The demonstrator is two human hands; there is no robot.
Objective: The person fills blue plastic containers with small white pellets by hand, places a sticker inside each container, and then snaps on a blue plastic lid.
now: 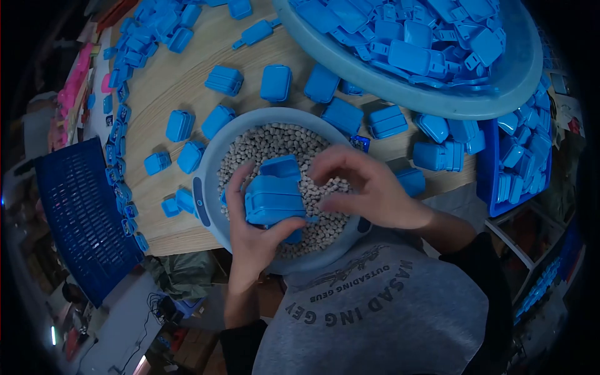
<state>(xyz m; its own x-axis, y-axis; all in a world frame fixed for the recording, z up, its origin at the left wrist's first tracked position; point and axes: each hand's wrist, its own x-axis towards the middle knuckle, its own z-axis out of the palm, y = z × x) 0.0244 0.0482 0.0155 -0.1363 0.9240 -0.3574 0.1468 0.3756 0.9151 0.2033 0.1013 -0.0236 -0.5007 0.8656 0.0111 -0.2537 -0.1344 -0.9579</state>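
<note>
My left hand (253, 240) grips a small blue plastic case (275, 201), thumb along its near side and fingers around its left side. At the top of the case a blue flap or lid (280, 167) stands raised. Just to the right, my right hand (375, 190) hovers with bent fingers and thumb apart, nothing visible between them. Both hands are over a grey-blue basin (207, 159) of small greyish pellets (278, 139). Part of another blue piece shows beneath the held case, mostly hidden.
Several closed blue cases (275, 83) stand around the basin on the wooden table (169, 94). A large oval tub (400, 103) of blue parts is at the back right. A blue crate (497, 187) of more parts is at right; a dark blue basket (87, 212) is at left.
</note>
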